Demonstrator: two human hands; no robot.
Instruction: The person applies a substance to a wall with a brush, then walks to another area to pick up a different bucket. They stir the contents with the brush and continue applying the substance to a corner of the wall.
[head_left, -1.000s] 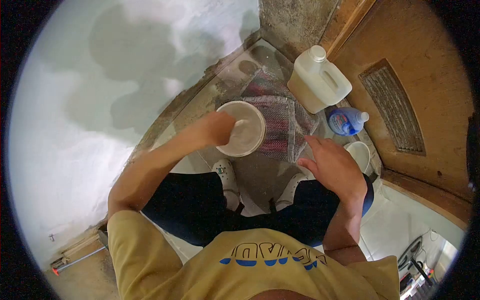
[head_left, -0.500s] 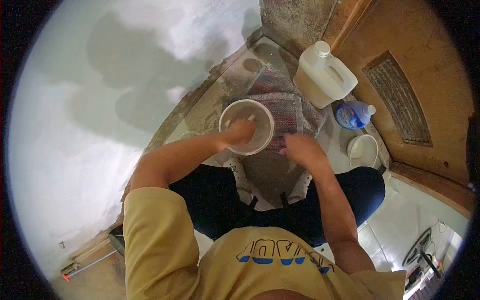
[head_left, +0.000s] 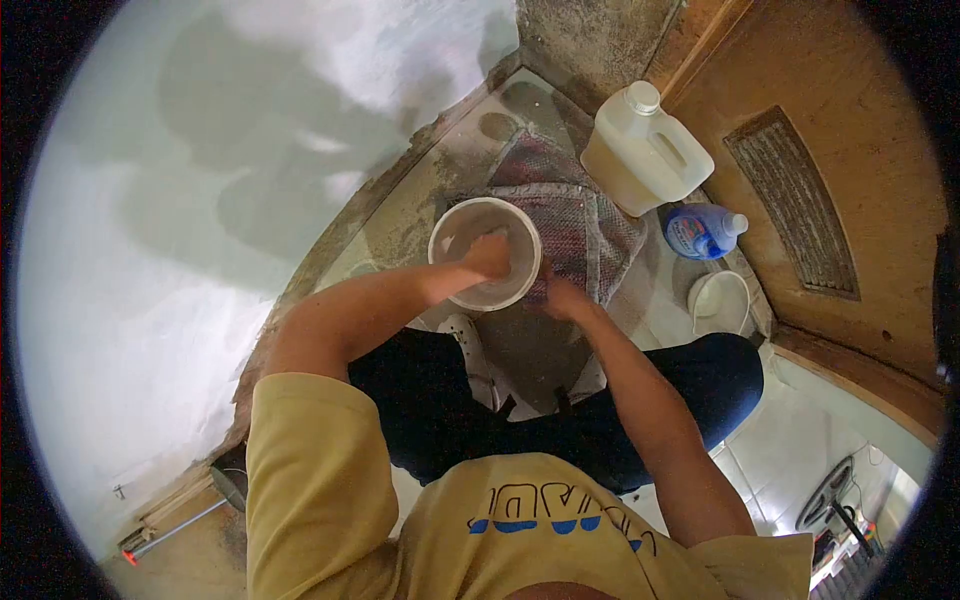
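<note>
A round white tub (head_left: 534,232) stands between my shoes, at the near edge of a dark reddish woven mat (head_left: 563,222). My left hand (head_left: 487,256) is down inside the tub, its fingers curled, and what they hold, if anything, is hidden. Against the tub's right side is my right hand (head_left: 563,298); its fingers are partly hidden by the hand itself and the rim, so its grip cannot be made out. The inside of the tub looks greyish and cloudy.
At the right of the mat stand a large translucent jug (head_left: 640,160), a blue bottle (head_left: 700,232) and a small white pail (head_left: 720,303). A wooden door (head_left: 880,200) rises on the right, a pale wall (head_left: 200,200) on the left.
My right hand has moved left, from over the mat to the side of the tub. My left hand has stayed inside the tub. The view has shifted slightly.
</note>
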